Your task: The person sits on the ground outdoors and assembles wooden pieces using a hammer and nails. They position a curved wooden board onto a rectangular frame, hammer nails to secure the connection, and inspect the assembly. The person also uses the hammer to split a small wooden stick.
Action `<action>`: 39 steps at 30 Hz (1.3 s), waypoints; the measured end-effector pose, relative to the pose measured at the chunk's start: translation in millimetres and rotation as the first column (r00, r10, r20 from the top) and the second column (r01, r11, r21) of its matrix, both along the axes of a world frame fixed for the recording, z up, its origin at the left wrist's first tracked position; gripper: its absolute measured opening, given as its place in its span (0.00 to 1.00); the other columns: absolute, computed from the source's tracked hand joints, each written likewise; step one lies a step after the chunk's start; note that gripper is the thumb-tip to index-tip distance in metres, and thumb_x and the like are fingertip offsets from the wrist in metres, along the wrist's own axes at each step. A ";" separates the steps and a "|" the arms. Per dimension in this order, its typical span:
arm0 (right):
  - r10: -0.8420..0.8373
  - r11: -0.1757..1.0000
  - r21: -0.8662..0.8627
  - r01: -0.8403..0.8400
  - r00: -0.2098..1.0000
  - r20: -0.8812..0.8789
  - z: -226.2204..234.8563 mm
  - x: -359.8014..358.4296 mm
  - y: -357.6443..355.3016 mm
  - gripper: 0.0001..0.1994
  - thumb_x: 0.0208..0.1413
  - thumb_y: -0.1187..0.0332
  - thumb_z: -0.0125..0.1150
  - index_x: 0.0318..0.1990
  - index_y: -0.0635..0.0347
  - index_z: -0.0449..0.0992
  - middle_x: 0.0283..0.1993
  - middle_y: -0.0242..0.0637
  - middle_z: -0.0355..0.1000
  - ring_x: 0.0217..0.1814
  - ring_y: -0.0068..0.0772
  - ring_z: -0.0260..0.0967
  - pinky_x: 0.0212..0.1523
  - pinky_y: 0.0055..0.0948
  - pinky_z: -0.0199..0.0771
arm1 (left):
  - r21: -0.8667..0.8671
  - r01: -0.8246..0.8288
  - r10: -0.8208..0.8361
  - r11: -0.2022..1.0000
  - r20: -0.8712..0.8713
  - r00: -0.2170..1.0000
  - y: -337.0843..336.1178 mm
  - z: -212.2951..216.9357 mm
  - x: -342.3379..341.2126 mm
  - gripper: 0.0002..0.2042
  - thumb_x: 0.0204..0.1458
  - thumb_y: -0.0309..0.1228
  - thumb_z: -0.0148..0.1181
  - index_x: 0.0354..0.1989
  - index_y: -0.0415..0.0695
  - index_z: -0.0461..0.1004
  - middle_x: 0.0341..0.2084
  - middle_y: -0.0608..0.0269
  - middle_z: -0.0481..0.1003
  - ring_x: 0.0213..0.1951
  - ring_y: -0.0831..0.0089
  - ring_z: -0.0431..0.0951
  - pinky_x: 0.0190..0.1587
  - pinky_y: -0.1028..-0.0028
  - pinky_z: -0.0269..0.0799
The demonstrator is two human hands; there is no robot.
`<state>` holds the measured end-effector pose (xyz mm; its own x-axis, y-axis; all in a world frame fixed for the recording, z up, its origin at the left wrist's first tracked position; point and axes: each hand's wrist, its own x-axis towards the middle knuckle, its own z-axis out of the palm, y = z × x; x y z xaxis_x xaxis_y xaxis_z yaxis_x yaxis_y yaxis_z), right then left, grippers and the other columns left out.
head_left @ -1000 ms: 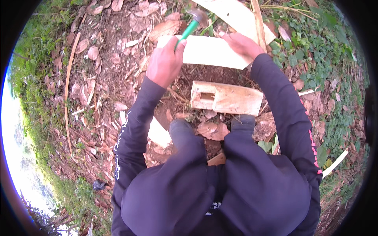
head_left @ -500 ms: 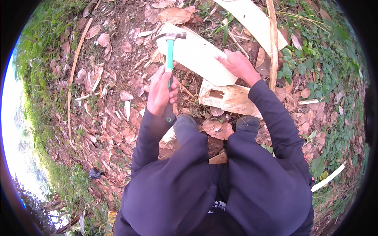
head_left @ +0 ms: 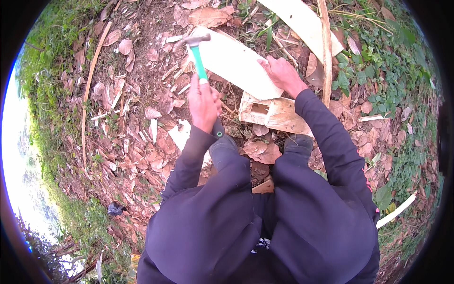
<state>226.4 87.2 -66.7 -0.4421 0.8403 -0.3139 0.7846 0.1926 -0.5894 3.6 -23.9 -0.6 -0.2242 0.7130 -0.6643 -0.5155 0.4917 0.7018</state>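
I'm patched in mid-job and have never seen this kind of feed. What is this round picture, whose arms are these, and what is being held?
It is one fisheye camera on the person's head, looking down, so straight edges bend near the rim. No machine here: both dark-sleeved arms are the wearer's own. The left hand grips a green-handled hammer, head up by the pale wooden board. The right hand presses on that board. Under it lies a rougher wood block with a notch. The ground is soil strewn with dry leaves and wood chips.

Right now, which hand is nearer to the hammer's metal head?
Left. The left hand grips the green hammer by its handle, just below the metal head. The right hand rests farther right, pressing on the pale wooden board.
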 end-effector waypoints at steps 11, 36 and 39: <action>-0.055 0.998 -0.026 0.053 0.994 -0.094 -14.3 9.5 6.2 0.31 0.67 0.45 0.39 0.35 0.70 0.73 0.28 0.63 0.72 0.35 0.63 0.73 0.40 0.52 0.71 | -0.021 0.348 -0.346 0.937 -0.167 0.923 -0.4 3.1 18.4 0.12 0.67 0.33 0.42 0.55 0.46 0.65 0.14 0.73 0.63 0.10 0.87 0.58 0.08 0.82 0.55; 0.108 0.982 0.149 -0.116 0.993 0.057 5.2 35.6 76.3 0.20 0.66 0.52 0.46 0.41 0.62 0.75 0.37 0.51 0.74 0.44 0.53 0.71 0.45 0.46 0.70 | 0.181 0.449 -0.213 0.875 -0.690 0.692 -0.9 -7.4 -20.3 0.20 0.61 0.26 0.47 0.62 0.43 0.61 0.20 0.64 0.67 0.16 0.78 0.67 0.18 0.74 0.63; -0.002 0.909 0.408 -0.090 0.976 0.219 10.8 28.1 72.6 0.15 0.64 0.55 0.50 0.46 0.56 0.75 0.44 0.44 0.74 0.50 0.47 0.70 0.48 0.44 0.69 | 0.044 0.617 -0.227 0.786 -0.907 0.355 11.8 -4.8 -16.5 0.19 0.60 0.28 0.50 0.60 0.41 0.65 0.23 0.51 0.73 0.23 0.64 0.75 0.28 0.64 0.69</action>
<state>254.5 159.8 -55.9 -0.4440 0.8954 -0.0323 0.8660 0.4196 -0.2722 -13.0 -12.1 -5.4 -0.1066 0.9934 -0.0432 0.6136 0.0999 0.7833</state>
